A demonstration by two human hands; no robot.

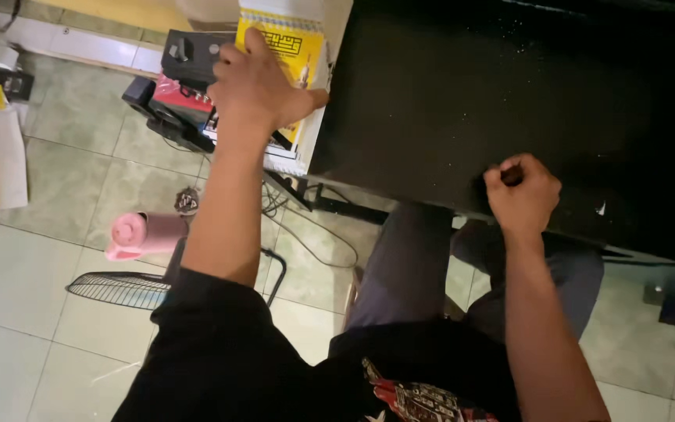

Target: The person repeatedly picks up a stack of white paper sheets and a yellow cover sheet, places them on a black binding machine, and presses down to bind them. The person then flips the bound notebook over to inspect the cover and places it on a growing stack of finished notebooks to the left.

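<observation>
Here the yellow spiral-bound booklet [294, 47] lies on top of a stack beside the black table [509, 101], just off the table's left edge, and the person's left hand [255, 82] rests spread on it, fingers laid flat across the cover and the thumb stretched toward the table; the hand presses on the booklet rather than closing round it. Under the booklet, on the side away from the table, sit a red item [181, 98] and a black box with knobs [189, 51], all part of the same stack. The right hand [521, 195] is at the table's near edge, curled into a tight fist; whether it pinches anything small cannot be told. Below the table's edge the person's knees in grey trousers [408, 266] show, above a black shirt with a printed design [423, 398]. On the green tiled floor [64, 125], well to the left of the table, stand a pink bottle [142, 234] and a wire fan grille [119, 289], with cables [314, 234] trailing from under the table toward them
</observation>
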